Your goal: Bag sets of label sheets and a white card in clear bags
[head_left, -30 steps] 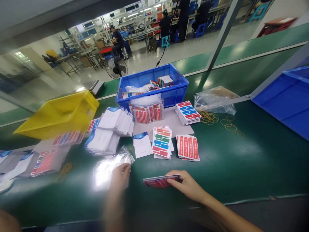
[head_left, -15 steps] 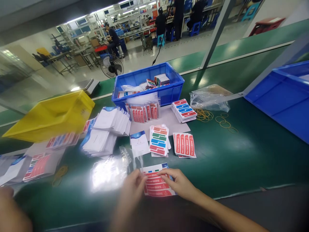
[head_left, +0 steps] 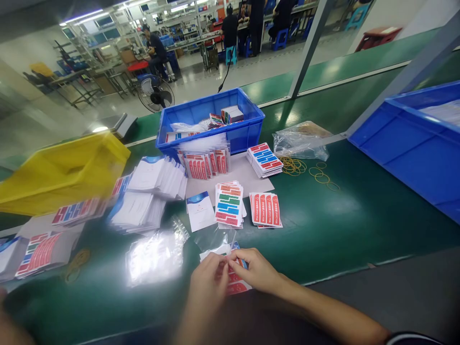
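Observation:
Near the front edge of the green table, my left hand (head_left: 210, 280) and my right hand (head_left: 253, 270) meet fingertip to fingertip over a small set of red, white and blue sheets (head_left: 239, 286). My left fingers pinch at a clear plastic bag (head_left: 215, 239) that lies over the top of the sheets. My right hand grips the sheets' upper right edge between thumb and fingers. Just beyond are a blue-topped white booklet (head_left: 200, 212), a stack of multicoloured label sheets (head_left: 229, 203) and a stack of red label sheets (head_left: 265, 210).
A blue bin (head_left: 212, 122) stands behind filled bags (head_left: 206, 163). White booklet stacks (head_left: 138, 211), clear bags (head_left: 154, 256) and a yellow bin (head_left: 68, 167) lie left. Rubber bands (head_left: 293, 166) and another blue bin (head_left: 413, 139) are right. Part of another person's hand shows at far left.
My left hand has come in from the left against my right hand, bringing the clear bag over the sheets. The whole view has shifted slightly.

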